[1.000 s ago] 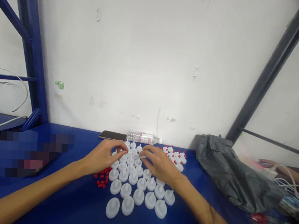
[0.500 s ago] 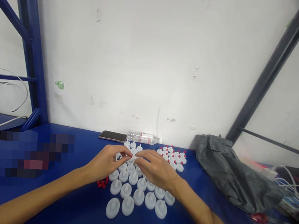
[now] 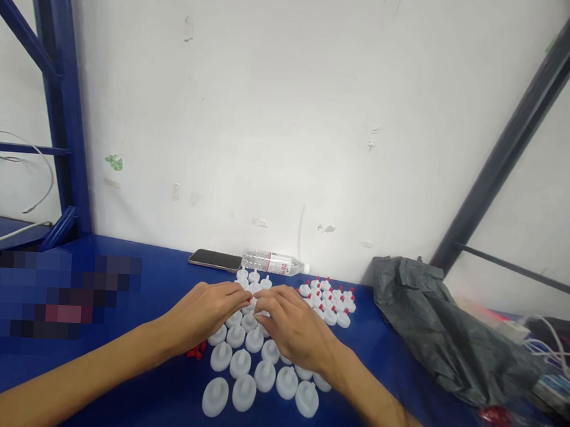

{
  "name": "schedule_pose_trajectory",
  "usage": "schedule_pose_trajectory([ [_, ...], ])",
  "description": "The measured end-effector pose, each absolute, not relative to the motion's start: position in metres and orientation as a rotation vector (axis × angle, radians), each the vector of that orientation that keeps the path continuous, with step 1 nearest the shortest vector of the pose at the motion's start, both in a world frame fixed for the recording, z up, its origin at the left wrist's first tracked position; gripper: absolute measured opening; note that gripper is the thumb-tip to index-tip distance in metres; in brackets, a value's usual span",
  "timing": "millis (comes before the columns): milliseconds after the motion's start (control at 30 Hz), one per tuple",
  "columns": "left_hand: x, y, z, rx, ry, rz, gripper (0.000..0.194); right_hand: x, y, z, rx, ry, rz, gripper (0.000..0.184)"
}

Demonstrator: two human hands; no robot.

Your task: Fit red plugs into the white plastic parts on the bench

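Over the rows of white nozzle caps (image 3: 240,363) on the blue table, my two hands meet with fingertips almost touching. My left hand (image 3: 213,308) is closed in a pinch, and a small red tip cap (image 3: 249,300) shows at its fingertips. My right hand (image 3: 291,319) has its fingers curled round a white nozzle cap, mostly hidden by the fingers. Loose red tip caps (image 3: 196,351) lie in a small heap under my left wrist. Beyond my right hand stand several nozzle caps with red tips (image 3: 330,316).
A phone (image 3: 214,259) and a clear plastic bottle (image 3: 275,263) lie by the wall. On the right sits a crumpled dark plastic bag (image 3: 432,323), with white cables (image 3: 552,348) beside it. Blue metal posts (image 3: 71,100) rise at the left.
My left hand has turned palm-down, its fingers now closer together over the red tip cap. The fingers of my right hand have curled in more. The things on the table stay put.
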State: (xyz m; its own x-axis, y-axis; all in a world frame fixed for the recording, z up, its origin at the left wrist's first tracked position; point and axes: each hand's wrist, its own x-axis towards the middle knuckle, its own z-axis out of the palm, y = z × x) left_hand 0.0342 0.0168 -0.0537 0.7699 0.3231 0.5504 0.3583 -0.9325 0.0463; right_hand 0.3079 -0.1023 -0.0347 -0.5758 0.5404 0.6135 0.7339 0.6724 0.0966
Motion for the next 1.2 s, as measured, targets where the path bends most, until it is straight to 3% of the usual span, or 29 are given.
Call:
schedule_pose_trajectory([
  [300, 0.035, 0.019, -0.072, -2.932, -0.574, -0.903, 0.040, 0.309, -0.104, -0.040, -0.884, -2.355, -0.557, 0.050],
  [467, 0.036, 0.016, -0.069, -2.952, -0.583, -0.923, 0.032, 0.309, -0.104, -0.044, -0.907, -2.369, -0.579, 0.052],
  [733, 0.034, 0.011, -0.060, -3.086, -0.581, -0.923, 0.029, 0.307, -0.099, -0.048, -0.785, -2.345, -0.723, 0.046],
  [933, 0.030, 0.004, -0.045, -3.113, -0.546, -0.861, 0.030, 0.305, -0.095, -0.054, -0.722, -2.353, -0.868, 0.024],
  [1200, 0.034, 0.005, -0.046, -3.083, -0.648, -0.816, 0.031, 0.303, -0.097, -0.047, -0.740, -2.369, -0.889, 0.032],
])
